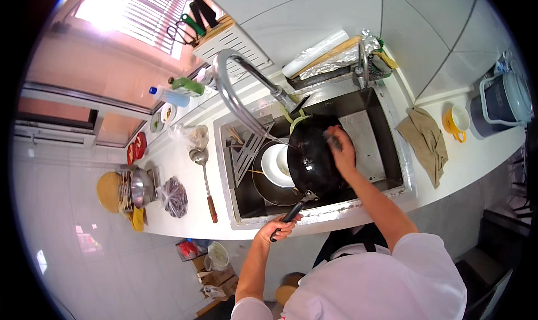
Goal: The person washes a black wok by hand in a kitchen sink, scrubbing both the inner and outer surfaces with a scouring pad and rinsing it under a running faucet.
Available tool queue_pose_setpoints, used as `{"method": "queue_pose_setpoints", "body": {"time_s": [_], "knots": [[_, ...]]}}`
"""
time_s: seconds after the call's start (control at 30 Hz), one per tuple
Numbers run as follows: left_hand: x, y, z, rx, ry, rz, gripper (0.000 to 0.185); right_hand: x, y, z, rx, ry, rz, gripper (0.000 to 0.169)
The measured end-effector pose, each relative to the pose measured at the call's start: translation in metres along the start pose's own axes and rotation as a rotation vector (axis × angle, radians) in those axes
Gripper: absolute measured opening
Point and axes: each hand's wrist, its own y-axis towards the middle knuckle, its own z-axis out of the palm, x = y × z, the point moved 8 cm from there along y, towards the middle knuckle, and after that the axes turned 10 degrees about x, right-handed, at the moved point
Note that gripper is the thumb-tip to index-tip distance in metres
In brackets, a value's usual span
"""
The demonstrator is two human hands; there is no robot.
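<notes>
My left hand [278, 228] grips the black handle [292, 214] of a black wok [313, 164], near the sink's front edge. The wok is held over the sink [410, 169], with what looks like its rounded underside facing up. My right hand [344, 152] presses a small dark grey scrubber [333, 141], likely steel wool, against the wok's right part; the hand is slightly blurred. A thin stream of water falls from the curved chrome faucet [227, 89] onto the wok's left side. White bowls [273, 164] sit partly hidden behind the wok, above a dark pan [265, 192].
A slotted metal rack [252, 154] spans the sink's left side. Left of it lies a ladle [207, 181] beside a plastic bag of dark food [174, 198]. To the right are a brown cloth [424, 141], a yellow mug [455, 122] and a lidded bucket [496, 106]. A knife block [229, 40] stands behind.
</notes>
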Motion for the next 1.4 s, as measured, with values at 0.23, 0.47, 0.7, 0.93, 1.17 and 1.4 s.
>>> {"method": "queue_pose_setpoints", "body": {"time_s": [0.23, 0.47, 0.7, 0.93, 1.17, 1.4], "knots": [[-0.001, -0.001, 0.003, -0.058, 0.014, -0.011, 0.057, -0.015, -0.032, -0.004, -0.175, 0.116, 0.107, 0.025], [-0.002, 0.002, -0.002, -0.05, -0.031, -0.034, 0.052, -0.059, -0.013, -0.029, -0.118, 0.239, 0.151, 0.028], [-0.001, -0.002, -0.002, -0.081, 0.005, -0.028, 0.052, 0.02, -0.052, -0.016, -0.017, -0.085, -0.084, 0.026], [-0.003, 0.004, 0.008, -0.062, 0.053, -0.052, 0.051, 0.009, -0.046, -0.015, -0.082, 0.001, 0.038, 0.035], [0.0, -0.002, -0.002, -0.113, 0.064, -0.064, 0.045, 0.115, -0.047, 0.077, 0.755, -0.513, -0.529, 0.032], [0.001, 0.001, 0.007, -0.079, 0.124, -0.004, 0.044, -0.012, 0.083, 0.027, 0.286, -0.197, 0.297, 0.028]]}}
